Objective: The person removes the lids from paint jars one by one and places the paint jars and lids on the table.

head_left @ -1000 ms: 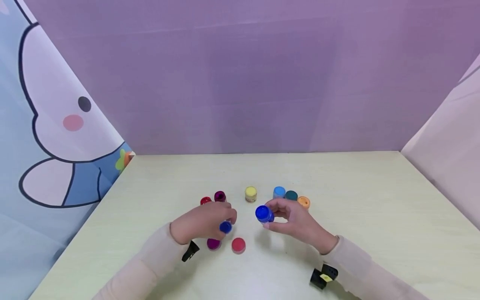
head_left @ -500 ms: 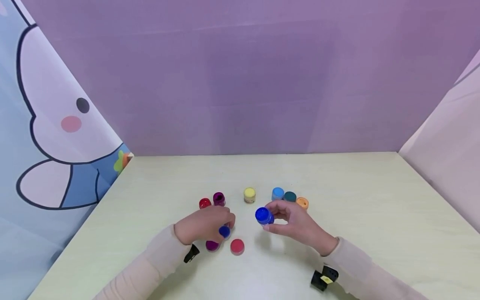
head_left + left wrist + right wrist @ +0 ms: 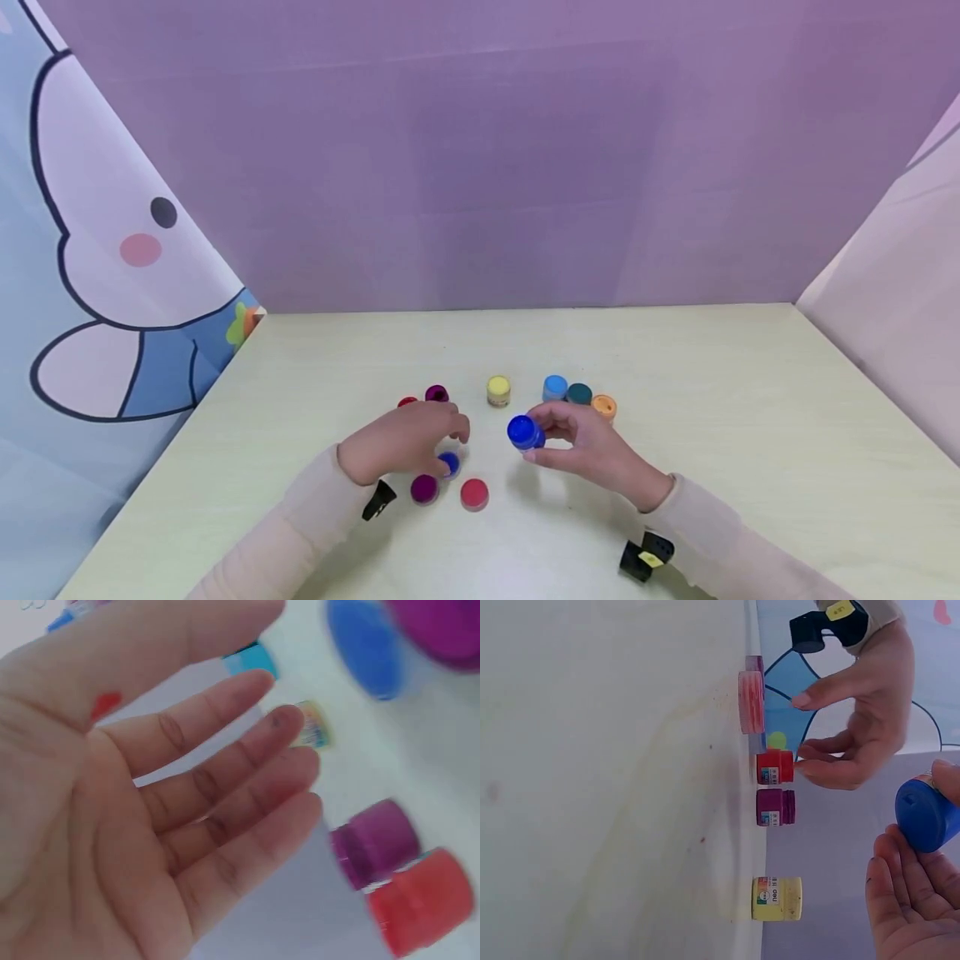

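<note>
In the head view my right hand (image 3: 596,446) holds a small blue paint jar (image 3: 526,432) between thumb and fingers, above the table. The right wrist view shows the same blue jar (image 3: 924,815) against the fingers. My left hand (image 3: 405,442) hovers over the left group, its fingers spread from the thumb and holding nothing. A blue lid (image 3: 449,463) lies on the table under its thumb tip; whether they touch I cannot tell. Beside it lie a purple lid (image 3: 424,489) and a pinkish-red lid (image 3: 474,494). Left palm and relaxed fingers fill the left wrist view.
Behind my left hand stand a purple jar (image 3: 437,393) and a red jar (image 3: 407,401), partly hidden. A yellow jar (image 3: 498,391) stands mid-table. Light blue (image 3: 555,387), dark green (image 3: 579,394) and orange (image 3: 603,407) jars stand beyond my right hand.
My left hand has let go of the blue lid, which now lies on the table, and its fingers have parted. My right hand keeps holding the blue jar in nearly the same place.
</note>
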Motion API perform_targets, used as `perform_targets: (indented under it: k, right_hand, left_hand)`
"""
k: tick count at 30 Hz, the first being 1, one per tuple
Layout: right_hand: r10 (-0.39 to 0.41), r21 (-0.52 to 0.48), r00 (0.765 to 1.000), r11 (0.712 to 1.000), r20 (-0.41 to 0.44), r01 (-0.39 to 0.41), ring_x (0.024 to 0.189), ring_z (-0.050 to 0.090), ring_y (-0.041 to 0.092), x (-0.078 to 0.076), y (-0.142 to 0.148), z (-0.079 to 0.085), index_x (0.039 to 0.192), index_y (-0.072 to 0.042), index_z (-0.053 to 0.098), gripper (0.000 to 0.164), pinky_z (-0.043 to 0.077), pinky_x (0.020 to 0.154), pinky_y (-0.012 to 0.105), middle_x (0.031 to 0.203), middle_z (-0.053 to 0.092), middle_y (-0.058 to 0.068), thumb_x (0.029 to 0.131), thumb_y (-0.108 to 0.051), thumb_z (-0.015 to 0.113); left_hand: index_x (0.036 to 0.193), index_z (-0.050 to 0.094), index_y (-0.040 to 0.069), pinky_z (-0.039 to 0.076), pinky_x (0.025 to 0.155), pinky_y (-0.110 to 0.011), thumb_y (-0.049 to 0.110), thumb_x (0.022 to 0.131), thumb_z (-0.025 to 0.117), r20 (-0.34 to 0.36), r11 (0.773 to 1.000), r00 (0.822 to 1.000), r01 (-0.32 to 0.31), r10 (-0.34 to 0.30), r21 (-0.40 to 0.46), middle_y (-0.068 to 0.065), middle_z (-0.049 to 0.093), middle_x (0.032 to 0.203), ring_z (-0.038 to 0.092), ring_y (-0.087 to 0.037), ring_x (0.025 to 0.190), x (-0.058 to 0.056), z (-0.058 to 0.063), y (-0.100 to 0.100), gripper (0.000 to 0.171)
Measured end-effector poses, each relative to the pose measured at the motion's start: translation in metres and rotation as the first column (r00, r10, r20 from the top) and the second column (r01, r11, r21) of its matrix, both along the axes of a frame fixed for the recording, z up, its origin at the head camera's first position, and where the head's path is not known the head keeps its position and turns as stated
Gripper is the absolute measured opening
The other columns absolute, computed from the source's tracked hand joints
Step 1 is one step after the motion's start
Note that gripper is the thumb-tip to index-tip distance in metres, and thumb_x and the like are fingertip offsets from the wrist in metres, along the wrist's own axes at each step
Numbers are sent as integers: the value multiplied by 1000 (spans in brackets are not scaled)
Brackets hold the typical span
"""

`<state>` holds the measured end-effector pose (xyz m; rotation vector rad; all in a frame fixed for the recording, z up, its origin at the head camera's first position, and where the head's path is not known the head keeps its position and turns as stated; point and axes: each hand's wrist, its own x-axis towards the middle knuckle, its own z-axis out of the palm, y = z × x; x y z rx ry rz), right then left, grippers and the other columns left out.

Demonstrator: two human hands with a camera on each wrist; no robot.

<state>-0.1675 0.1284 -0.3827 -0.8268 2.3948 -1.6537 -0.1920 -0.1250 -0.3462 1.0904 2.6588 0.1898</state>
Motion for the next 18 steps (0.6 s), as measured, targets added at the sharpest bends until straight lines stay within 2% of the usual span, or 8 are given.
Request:
perform_targets:
  k: [4,9,14,18]
  right_hand:
    - [13,2,1000,1000,-15,-13,90,58,18,0,-1,-2,106,-4,57,34,47,83,35,100,61,6,78,-19,71]
    - [24,15,1000,1000,8,-24,90,58,16,0,-3,-5,106,-6,58,35,46,84,35,100,61,2,78,-21,71]
    - [71,-26,997,997,40,-70,91,58,18,1,-5,-4,107,-6,57,34,45,85,36,101,61,3,78,-17,71]
    - [113,-50,993,993,42,-110,91,58,19,1,-7,-4,109,-5,57,33,46,84,37,102,61,4,80,-12,69]
  left_hand:
    - [107,58,12,45,74,-25,18,73,74,-82,996,996,53,-47,71,2,57,98,51,-9,83,3,12,1,38]
    - [116,53,13,44,82,-25,19,74,74,-182,981,977,140,-115,133,2,56,108,53,-11,93,10,25,10,48]
    - [119,50,12,41,84,-19,20,72,76,-269,958,938,258,-217,126,2,52,113,49,-10,101,17,33,21,54]
    - [117,51,12,39,83,-15,20,71,77,-291,939,910,332,-294,91,2,52,110,48,-11,100,21,37,30,53]
